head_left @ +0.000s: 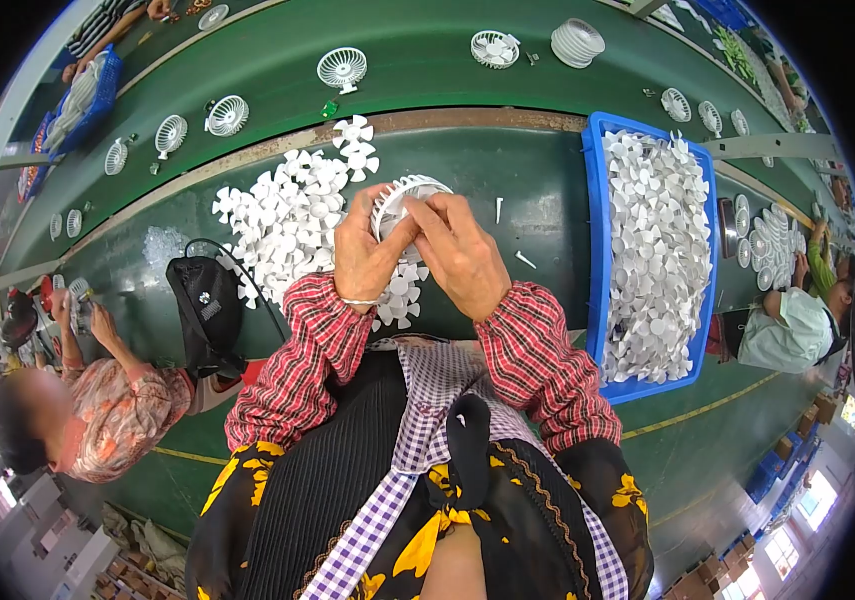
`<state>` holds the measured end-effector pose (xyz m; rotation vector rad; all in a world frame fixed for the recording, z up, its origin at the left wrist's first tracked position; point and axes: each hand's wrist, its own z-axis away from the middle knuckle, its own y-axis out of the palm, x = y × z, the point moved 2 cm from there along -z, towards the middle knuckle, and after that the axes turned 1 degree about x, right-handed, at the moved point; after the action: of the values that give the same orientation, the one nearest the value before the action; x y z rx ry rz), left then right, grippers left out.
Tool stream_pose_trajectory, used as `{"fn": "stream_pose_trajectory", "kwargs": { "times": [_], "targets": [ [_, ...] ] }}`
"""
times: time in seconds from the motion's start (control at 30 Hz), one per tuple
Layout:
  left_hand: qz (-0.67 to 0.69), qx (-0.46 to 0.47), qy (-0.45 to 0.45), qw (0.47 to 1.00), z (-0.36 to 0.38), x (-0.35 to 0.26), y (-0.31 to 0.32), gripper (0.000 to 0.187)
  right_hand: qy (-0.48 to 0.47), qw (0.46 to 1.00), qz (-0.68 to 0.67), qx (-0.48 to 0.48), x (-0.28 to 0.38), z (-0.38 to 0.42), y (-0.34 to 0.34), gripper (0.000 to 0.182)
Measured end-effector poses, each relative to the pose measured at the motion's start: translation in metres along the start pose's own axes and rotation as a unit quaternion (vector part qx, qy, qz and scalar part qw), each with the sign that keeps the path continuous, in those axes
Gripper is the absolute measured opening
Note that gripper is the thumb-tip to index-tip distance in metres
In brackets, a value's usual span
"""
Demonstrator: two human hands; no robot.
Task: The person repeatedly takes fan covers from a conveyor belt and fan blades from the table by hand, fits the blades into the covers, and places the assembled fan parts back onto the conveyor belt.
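Above the green work table, my left hand [359, 248] is closed around a round white fan housing [413, 190] with a slatted rim, tilted on its side. The fingers of my right hand [465, 258] are pressed together at the housing's open face. Whatever they pinch inside it is hidden by the fingers. Loose white fan blades [287, 215] lie heaped beside and beyond my left hand, some under the wrist. To the right of my right hand are two small white plastic pieces, one upright-looking [498, 209] and one slanted [525, 260].
A blue crate [597, 250] full of white fan blades stands at the right. Ahead, a green conveyor belt [427, 85] carries several fan housings and a stack of white rings [577, 43]. A black bag [205, 305] with a cord lies left. Other people sit at both sides.
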<state>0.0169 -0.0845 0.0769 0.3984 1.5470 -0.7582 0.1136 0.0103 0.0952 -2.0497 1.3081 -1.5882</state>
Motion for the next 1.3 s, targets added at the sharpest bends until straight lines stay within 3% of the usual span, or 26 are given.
{"fn": "stream_pose_trajectory", "kwargs": {
  "times": [0.13,0.2,0.23,0.3,0.37,0.43,0.53,0.67,0.8,0.93,1.03,1.1,1.13,1.17,1.2,1.23,1.27,1.3],
  "targets": [
    [0.042,0.0,0.003,0.999,-0.001,0.0,-0.001,0.039,0.057,0.996,-0.013,-0.06,-0.001,-0.001,-0.018,0.06],
    [0.037,0.0,0.012,0.999,0.001,-0.001,-0.003,0.038,0.133,0.983,-0.083,-0.094,-0.005,-0.006,-0.021,0.065],
    [0.055,0.013,0.004,0.998,0.002,0.001,-0.003,0.038,0.153,0.975,-0.135,-0.094,-0.008,-0.008,-0.021,0.063],
    [0.091,0.046,-0.013,0.995,0.002,0.001,-0.001,0.038,0.153,0.961,-0.228,0.039,-0.03,-0.006,-0.013,0.059],
    [0.093,0.061,-0.019,0.994,0.002,-0.001,-0.001,0.038,0.187,0.938,-0.29,0.04,-0.04,0.001,-0.003,0.052],
    [0.096,0.073,-0.026,0.992,0.002,-0.005,-0.001,0.039,0.254,0.865,-0.427,0.064,-0.043,0.004,0.001,0.047],
    [0.056,0.058,-0.028,0.996,0.001,-0.006,0.001,0.037,0.255,0.832,-0.489,0.054,-0.041,0.003,0.001,0.043],
    [-0.032,0.04,0.037,0.998,-0.004,-0.008,0.005,0.037,0.269,0.829,-0.489,0.04,-0.044,0.003,0.001,0.042],
    [-0.032,0.024,0.01,0.999,-0.011,0.0,0.016,0.032,0.313,0.853,-0.418,0.029,-0.052,0.003,0.001,0.038],
    [-0.059,0.017,-0.015,0.998,-0.029,0.027,0.024,0.033,0.346,0.83,-0.437,0.033,-0.08,0.005,0.025,0.035],
    [-0.069,0.095,-0.045,0.992,-0.079,0.05,0.027,0.038,0.347,0.835,-0.426,0.019,-0.122,-0.013,0.039,0.033],
    [0.03,0.136,-0.004,0.99,-0.141,0.076,0.032,0.043,0.359,0.813,-0.458,-0.026,-0.156,-0.044,0.042,0.028],
    [0.116,0.121,-0.042,0.985,-0.175,0.088,0.035,0.046,0.365,0.799,-0.473,-0.074,-0.167,-0.068,0.038,0.026],
    [-0.03,0.086,-0.021,0.996,-0.212,0.077,0.024,0.048,0.358,0.801,-0.469,-0.097,-0.19,-0.085,0.035,0.027],
    [-0.053,0.018,0.021,0.998,-0.253,0.104,0.021,0.05,0.383,0.761,-0.505,-0.141,-0.215,-0.101,0.035,0.026],
    [-0.195,-0.055,0.115,0.972,-0.281,0.098,0.014,0.053,0.366,0.76,-0.509,-0.169,-0.238,-0.116,0.033,0.027],
    [-0.337,-0.05,0.152,0.928,-0.309,0.111,0.009,0.06,0.373,0.741,-0.531,-0.174,-0.255,-0.128,0.03,0.03],
    [-0.392,0.019,0.142,0.909,-0.335,0.127,0.011,0.065,0.38,0.721,-0.552,-0.176,-0.268,-0.137,0.028,0.033]
  ]
}}
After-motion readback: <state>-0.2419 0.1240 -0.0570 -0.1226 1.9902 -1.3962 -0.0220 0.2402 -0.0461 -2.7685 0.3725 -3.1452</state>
